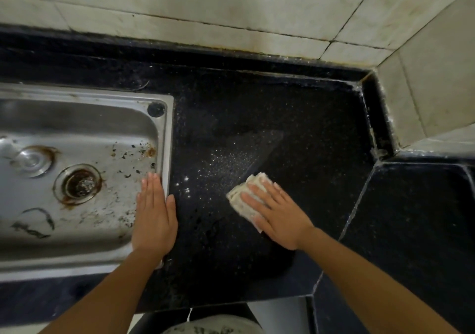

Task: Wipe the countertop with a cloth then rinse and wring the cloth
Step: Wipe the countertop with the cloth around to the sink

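A folded pale cloth point(243, 197) lies flat on the black speckled countertop point(295, 118). My right hand point(277, 213) presses on it with straight, spread fingers; part of the cloth is hidden under the palm. A wet streak and white specks run up and to the right of the cloth. My left hand point(154, 215) lies flat with straight fingers on the right rim of the steel sink point(84, 118), its thumb on the counter.
The sink's basin is stained, with a rusty drain point(81, 184) and dark crumbs. Tiled walls point(231, 5) close off the back and right, forming a corner. The counter continues in an angled section point(411, 218) at the right. The front edge runs near my forearms.
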### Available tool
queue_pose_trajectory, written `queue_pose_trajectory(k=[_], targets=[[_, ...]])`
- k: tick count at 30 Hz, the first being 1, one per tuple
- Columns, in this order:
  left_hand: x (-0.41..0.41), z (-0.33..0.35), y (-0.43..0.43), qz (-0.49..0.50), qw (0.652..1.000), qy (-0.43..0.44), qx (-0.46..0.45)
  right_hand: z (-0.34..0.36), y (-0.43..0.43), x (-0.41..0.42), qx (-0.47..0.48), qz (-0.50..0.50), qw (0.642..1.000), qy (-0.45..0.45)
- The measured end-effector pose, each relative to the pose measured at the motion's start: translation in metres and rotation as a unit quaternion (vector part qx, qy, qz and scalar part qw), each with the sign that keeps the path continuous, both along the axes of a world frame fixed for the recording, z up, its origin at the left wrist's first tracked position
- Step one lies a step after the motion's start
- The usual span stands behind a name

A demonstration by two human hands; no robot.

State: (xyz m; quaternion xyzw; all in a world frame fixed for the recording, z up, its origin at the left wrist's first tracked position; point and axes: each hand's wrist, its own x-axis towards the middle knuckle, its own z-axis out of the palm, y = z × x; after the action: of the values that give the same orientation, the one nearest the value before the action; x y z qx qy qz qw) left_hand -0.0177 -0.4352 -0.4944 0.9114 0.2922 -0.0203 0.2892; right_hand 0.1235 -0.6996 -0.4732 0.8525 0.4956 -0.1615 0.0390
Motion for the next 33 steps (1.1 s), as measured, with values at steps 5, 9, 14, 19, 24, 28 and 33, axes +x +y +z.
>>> queue_pose_trajectory(k=[5,9,14,19,24,28,33], targets=[[0.001,0.0,0.0,0.002,1.0,0.007,0.001,-0.003,0.008,0.063,-0.021,-0.179,0.984,-0.001],[0.0,-0.003,0.0,0.005,1.0,0.007,0.002,0.004,0.026,0.118,-0.008,-0.293,0.956,0.023],[-0.001,-0.004,0.0,0.008,1.0,-0.004,0.0,0.005,0.059,0.157,-0.015,-0.397,0.916,0.059],[-0.001,-0.005,0.0,0.007,1.0,-0.005,0.0,0.006,0.063,0.131,-0.008,-0.318,0.947,0.052],[-0.001,-0.004,0.0,0.005,1.0,-0.004,0.003,0.003,0.059,0.058,-0.064,-0.123,0.99,0.026],[-0.001,-0.004,0.001,0.005,1.0,-0.005,-0.005,0.004,0.048,0.003,-0.012,-0.013,0.999,0.048],[-0.001,-0.005,0.002,0.007,1.0,0.0,-0.005,0.001,0.036,0.018,-0.015,0.108,0.994,0.027]])
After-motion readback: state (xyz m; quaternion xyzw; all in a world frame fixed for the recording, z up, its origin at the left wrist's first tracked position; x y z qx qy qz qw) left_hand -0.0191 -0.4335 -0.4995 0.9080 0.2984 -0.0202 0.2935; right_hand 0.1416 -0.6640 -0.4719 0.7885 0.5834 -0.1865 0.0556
